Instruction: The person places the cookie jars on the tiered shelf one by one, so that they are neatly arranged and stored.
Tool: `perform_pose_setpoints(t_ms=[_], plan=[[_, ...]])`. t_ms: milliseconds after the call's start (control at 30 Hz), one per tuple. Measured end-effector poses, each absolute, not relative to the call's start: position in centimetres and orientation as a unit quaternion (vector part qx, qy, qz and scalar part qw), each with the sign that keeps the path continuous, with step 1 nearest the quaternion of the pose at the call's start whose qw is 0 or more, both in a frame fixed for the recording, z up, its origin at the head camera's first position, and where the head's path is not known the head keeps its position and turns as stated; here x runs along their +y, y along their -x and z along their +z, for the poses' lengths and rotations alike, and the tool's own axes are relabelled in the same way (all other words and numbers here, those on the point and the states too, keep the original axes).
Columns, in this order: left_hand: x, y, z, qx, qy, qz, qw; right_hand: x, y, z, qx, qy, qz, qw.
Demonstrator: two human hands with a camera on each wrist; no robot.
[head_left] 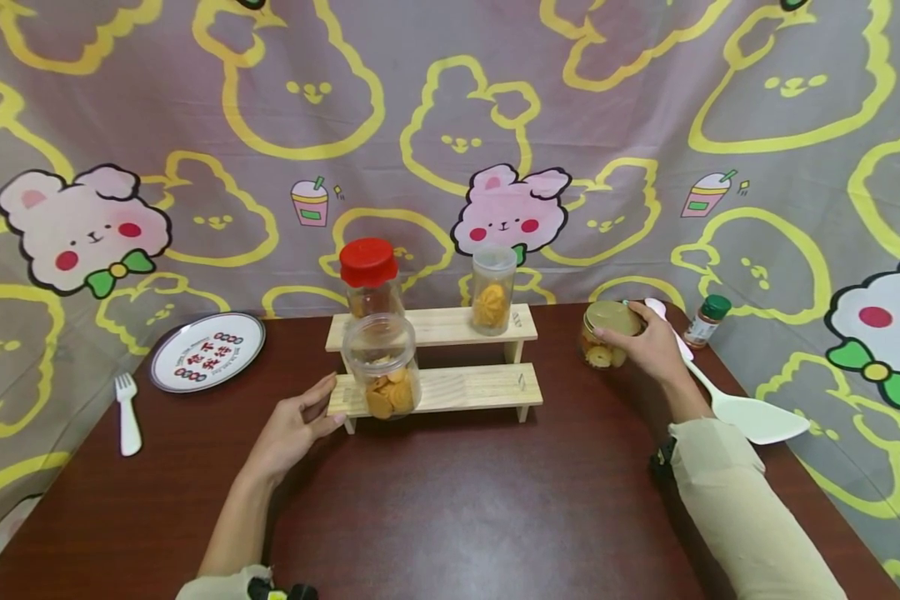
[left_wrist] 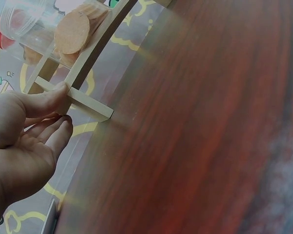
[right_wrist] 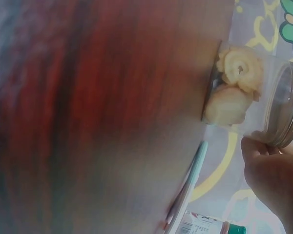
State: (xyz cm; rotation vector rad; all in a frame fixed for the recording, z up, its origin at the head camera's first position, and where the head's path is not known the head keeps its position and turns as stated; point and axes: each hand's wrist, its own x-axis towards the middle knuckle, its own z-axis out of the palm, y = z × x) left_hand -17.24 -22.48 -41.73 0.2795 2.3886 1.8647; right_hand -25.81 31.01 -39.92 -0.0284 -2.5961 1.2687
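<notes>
My left hand pinches the left end of a two-tier wooden rack, the thumb against the lower board and the fingers bent near its underside. On that board, beside the hand, stands a clear jar of flat round orange-brown crisps. The upper tier carries a red-lidded jar and a clear tub of orange snacks. Off to the right, my right hand grips a gold-lidded cookie jar by its lid. Pale swirled cookies show through its wall in the right wrist view.
A white plate with red lettering and a white fork lie at the left. Right of the cookie jar are a white spatula, a pink-white utensil and a green-capped spice bottle. Patterned cloth hangs behind the table.
</notes>
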Motion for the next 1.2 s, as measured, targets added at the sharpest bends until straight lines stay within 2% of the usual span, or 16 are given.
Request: perform_pose_setpoints(t_ms=[700,1200], plan=[[-22.5,17.3,-42.0,0.783,-0.096,0.613,0.051,30.9,25.5,-39.8,-0.897,0.001,0.421,0.133],[-22.6,17.3,-42.0,0.785,-0.095,0.611,0.049,29.5,24.9,-38.7,-0.878,-0.020,0.445,0.179]])
